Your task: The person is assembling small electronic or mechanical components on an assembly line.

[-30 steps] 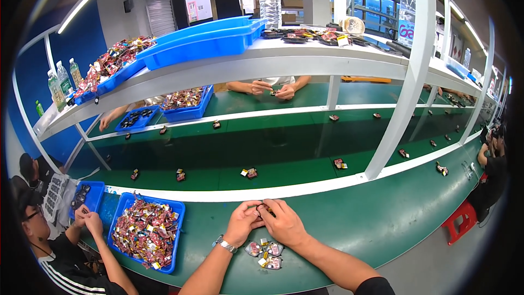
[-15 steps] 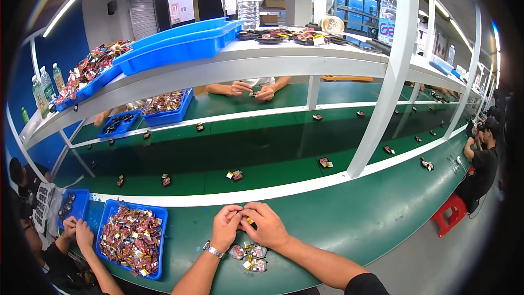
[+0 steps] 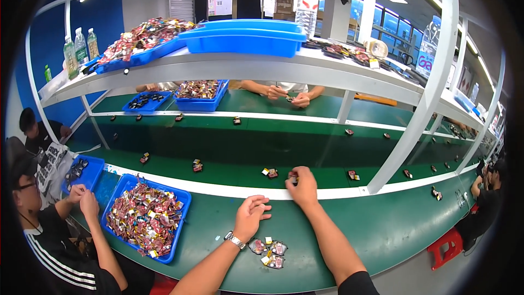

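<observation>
My right hand (image 3: 303,187) is stretched out over the white rail, at the near edge of the green belt. Its fingers are closed around a small dark piece (image 3: 293,180), mostly hidden by them. My left hand (image 3: 252,217), with a watch on the wrist, hovers over the bench with its fingers apart and nothing in them. Between my forearms, a few flat dark pieces with red, white and yellow tags (image 3: 273,248) lie in a cluster on the green bench (image 3: 305,235).
Left of me stands a blue tray (image 3: 185,213) heaped with tagged pieces; a co-worker's hands (image 3: 82,196) are beyond it. Spaced tagged pieces (image 3: 269,173) lie along the belt (image 3: 240,153). A white post (image 3: 417,114) rises at right, under a shelf (image 3: 229,69) bearing trays and bottles.
My hands, together over the bench before, have parted. The right one has reached forward to the belt with the small piece; the left has opened. The view has shifted left.
</observation>
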Demonstrator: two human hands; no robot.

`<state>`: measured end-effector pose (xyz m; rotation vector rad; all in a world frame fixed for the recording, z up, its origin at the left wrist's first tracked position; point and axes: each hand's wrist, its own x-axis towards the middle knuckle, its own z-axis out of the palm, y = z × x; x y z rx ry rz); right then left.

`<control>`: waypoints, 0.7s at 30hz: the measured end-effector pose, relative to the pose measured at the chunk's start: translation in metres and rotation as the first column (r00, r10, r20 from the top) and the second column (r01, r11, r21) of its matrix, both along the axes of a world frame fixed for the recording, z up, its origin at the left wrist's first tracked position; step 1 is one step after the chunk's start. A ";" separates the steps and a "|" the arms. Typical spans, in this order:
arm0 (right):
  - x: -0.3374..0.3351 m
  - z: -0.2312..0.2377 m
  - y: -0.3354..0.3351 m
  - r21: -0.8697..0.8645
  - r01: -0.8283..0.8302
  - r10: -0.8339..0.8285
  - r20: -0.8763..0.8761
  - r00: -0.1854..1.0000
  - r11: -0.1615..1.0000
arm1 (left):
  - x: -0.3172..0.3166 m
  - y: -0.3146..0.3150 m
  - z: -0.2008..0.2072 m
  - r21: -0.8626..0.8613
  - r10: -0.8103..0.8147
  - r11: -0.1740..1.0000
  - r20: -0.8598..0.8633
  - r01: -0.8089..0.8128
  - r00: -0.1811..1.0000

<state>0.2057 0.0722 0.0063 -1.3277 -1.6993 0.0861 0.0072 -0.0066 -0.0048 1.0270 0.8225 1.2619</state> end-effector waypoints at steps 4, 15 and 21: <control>0.005 -0.012 0.021 0.036 0.199 -0.201 0.244 0.949 0.979 | -0.004 -0.002 -0.010 0.038 0.042 0.998 -0.055 -0.040 0.998; -0.035 -0.014 0.038 -0.282 0.159 -0.155 0.036 0.987 0.946 | -0.003 0.010 -0.010 0.050 0.136 0.990 -0.095 -0.131 0.986; -0.022 0.021 -0.058 -0.231 -0.457 0.453 -0.072 0.889 0.859 | -0.032 0.009 0.007 -0.154 -0.055 0.986 0.028 0.058 0.998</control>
